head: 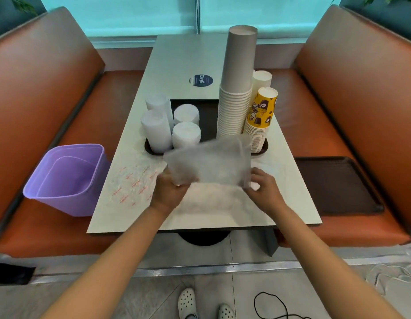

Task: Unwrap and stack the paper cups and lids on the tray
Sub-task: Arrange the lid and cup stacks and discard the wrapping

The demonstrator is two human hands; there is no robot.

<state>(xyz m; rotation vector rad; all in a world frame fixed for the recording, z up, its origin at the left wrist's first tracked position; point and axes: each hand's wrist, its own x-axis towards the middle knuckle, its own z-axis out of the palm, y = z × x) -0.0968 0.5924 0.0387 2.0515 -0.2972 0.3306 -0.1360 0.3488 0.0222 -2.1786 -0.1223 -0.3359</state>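
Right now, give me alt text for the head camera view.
Both hands, left hand and right hand, hold a clear plastic wrapper above a table, before a tray of stacked paper cups and lids.

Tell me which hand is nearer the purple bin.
Left. The left hand grips the clear wrapper at its left end, on the side toward the purple bin; the right hand holds the wrapper's other end, farther away.

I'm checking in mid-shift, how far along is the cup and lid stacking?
Mostly done, it seems: the cup stacks and lid stacks stand on the tray. The left hand and right hand hold an empty plastic wrapper. Left: discarding it, perhaps in the purple bin.
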